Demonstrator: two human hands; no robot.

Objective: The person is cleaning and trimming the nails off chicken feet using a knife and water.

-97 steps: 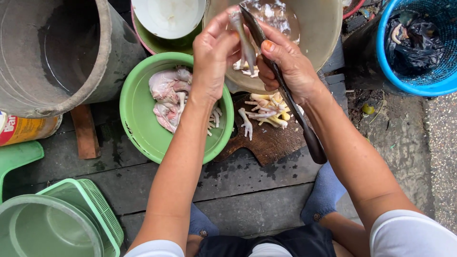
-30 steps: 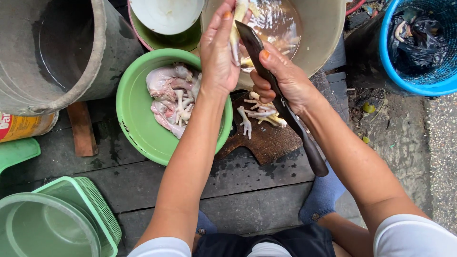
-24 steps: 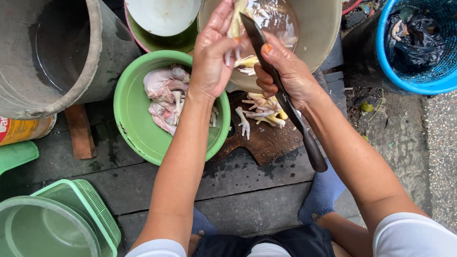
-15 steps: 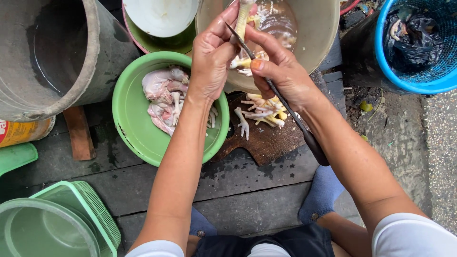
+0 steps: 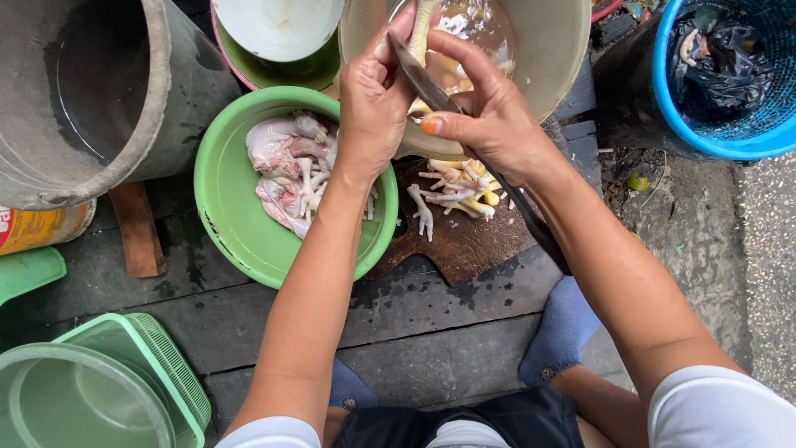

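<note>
- Two hands meet over the beige basin (image 5: 564, 50) at the far edge of the dark wooden platform (image 5: 431, 332): the left hand (image 5: 373, 108) has its fingers closed round a pale chicken foot (image 5: 421, 29), held upright above the water, and the right hand (image 5: 489, 124) is clamped on a dark-bladed knife (image 5: 423, 83), forefinger laid along the back of the blade.
- To do this trimming well, I judge the blade should work away from the left thumb in short strokes, with the foot pinched close to the cut so that it cannot twist, since wet skin is likely slippery.
- Keeping the work over the basin would let scraps drop into the water rather than onto the round wooden cutting board (image 5: 464, 241).
- More chicken feet (image 5: 452, 187) lie heaped on that board, just below the right hand; raw chicken pieces (image 5: 286, 162) sit in the green bowl (image 5: 228, 216) beside it, under the left forearm.
- Against the picture from about three seconds ago, both hands have risen towards the basin's middle and the foot now stands higher, over the water.
- Since half a second ago the knife tip has slid up beside the foot; bowl, board, heap and the blue basket (image 5: 730, 141) at the far right corner lie as they did.
</note>
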